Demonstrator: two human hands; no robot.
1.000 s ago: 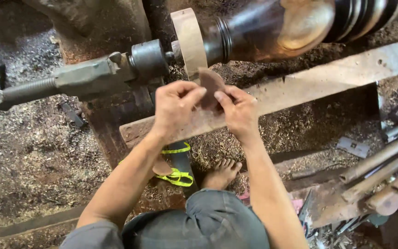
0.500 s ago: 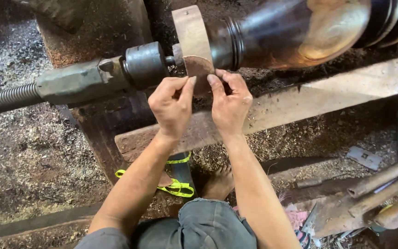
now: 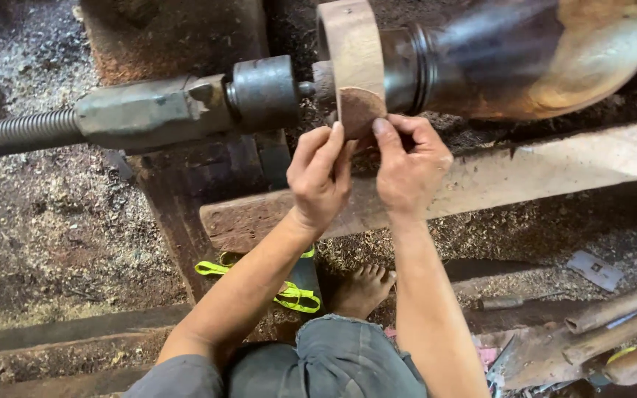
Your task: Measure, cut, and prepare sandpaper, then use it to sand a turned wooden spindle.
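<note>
A pale wooden disc (image 3: 352, 48) is mounted on a lathe, between a dark metal tailstock centre (image 3: 263, 92) on the left and a large dark spinning chuck (image 3: 510, 59) on the right. Both hands pinch a small reddish-brown piece of sandpaper (image 3: 360, 109) and press it against the disc's lower rim. My left hand (image 3: 321, 177) grips its left side with thumb and fingers. My right hand (image 3: 409, 166) grips its right side. The lower part of the sandpaper is hidden behind my fingers.
A long wooden plank (image 3: 525, 173) serves as a rest under my hands. Wood shavings (image 3: 38, 221) cover the ground. A bare foot (image 3: 361, 287) and a sandal with yellow straps (image 3: 289, 295) are below. Several metal-tipped turning tools (image 3: 613, 324) lie at lower right.
My hands lifted the brown piece from above the plank up to the disc's lower rim. The view shifted, so the lathe now sits further right in frame.
</note>
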